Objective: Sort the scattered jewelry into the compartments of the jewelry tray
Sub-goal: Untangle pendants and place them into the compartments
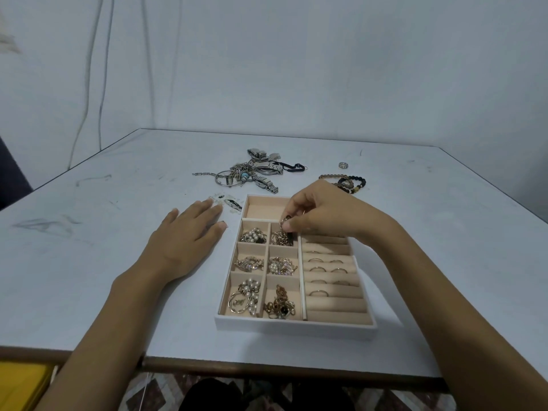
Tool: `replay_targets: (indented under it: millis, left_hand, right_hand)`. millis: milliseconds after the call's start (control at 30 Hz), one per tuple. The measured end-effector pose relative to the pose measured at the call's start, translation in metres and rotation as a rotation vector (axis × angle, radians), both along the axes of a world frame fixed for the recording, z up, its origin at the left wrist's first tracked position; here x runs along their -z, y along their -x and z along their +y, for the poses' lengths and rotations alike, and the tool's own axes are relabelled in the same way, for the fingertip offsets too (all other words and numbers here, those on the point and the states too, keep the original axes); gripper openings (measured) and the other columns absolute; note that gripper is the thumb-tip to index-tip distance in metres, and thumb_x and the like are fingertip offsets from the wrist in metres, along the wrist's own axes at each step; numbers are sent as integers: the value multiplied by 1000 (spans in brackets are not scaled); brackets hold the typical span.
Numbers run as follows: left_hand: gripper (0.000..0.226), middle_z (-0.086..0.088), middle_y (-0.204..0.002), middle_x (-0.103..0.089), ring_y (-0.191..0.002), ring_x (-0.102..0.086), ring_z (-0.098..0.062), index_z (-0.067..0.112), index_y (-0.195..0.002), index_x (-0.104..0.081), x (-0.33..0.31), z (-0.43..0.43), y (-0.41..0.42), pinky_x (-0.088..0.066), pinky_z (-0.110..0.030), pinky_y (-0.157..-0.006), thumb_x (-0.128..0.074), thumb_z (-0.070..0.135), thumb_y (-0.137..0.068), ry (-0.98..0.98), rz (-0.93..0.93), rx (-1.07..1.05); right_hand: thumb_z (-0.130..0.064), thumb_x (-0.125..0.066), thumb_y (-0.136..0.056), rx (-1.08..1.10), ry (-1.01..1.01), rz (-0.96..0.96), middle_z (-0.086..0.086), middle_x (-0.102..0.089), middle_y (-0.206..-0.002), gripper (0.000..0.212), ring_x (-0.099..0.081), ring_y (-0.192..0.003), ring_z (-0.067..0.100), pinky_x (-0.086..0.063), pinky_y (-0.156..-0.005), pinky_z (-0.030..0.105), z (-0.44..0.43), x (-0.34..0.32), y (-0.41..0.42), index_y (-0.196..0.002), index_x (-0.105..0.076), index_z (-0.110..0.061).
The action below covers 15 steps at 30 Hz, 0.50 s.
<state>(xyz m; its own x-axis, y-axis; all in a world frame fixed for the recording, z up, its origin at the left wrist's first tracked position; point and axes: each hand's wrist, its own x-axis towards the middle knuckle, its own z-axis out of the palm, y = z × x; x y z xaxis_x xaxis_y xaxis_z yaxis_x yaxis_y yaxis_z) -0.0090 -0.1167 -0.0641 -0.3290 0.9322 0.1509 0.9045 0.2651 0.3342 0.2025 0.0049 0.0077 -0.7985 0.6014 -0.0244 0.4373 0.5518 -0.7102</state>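
Observation:
A white jewelry tray (296, 324) with a peach lining sits near the table's front edge. Its small left compartments hold pearl and gold pieces, and several rings stand in the ring rolls (329, 269) on its right. My right hand (323, 212) hovers over the tray's upper middle and pinches a small dark metal piece (287, 221) above a compartment of gold chains (281, 238). My left hand (186, 238) lies flat on the table just left of the tray, fingers straight. The wide top compartment (264, 207) holds nothing.
Behind the tray lies a pile of watches and metal bracelets (252, 173). Beaded bracelets (350, 182) and a lone ring (343, 165) lie at the back right. A small pale card with earrings (228, 203) rests by my left fingertips. The table's front edge (237, 366) is close.

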Motion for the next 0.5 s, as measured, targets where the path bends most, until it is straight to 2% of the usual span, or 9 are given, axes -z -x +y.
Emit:
replay_targets:
  millis: [133,233,400,500]
  left_hand:
    - [51,7,-158,-16,-146,-10,-9,26,-150,-25,0,0,0,-3,-36,-119,-27,41,-101,7,4,-2]
    - [51,7,-158,-16,-146,-10,-8,26,-150,-24,0,0,-1,-3,-35,-119,-27,41,-101,8,3,-3]
    - [51,7,-158,-16,-146,-10,-8,27,-150,-24,0,0,-1,-3,-35,-120,-26,41,-101,17,14,-5]
    - [51,7,-158,-15,-146,-10,-8,26,-150,-23,0,0,0,-3,-35,-119,-25,42,-101,22,16,-7]
  right_hand:
    - [-9,-78,-76,23,-40,17,3,-64,-64,12,-54,-50,6,-42,-48,12,-1,5,5,-86,-72,-7]
    - [-12,-83,-70,44,-109,48,-1,-68,-63,19,-57,-50,2,-44,-51,13,0,8,7,-81,-68,-14]
    - [-14,-84,-69,26,-172,48,-1,-69,-62,14,-60,-54,1,-48,-60,20,-4,10,10,-78,-74,-12]
    - [-16,-83,-70,-4,-188,42,-9,-64,-55,11,-56,-52,-1,-47,-58,20,-5,10,11,-79,-78,-13]
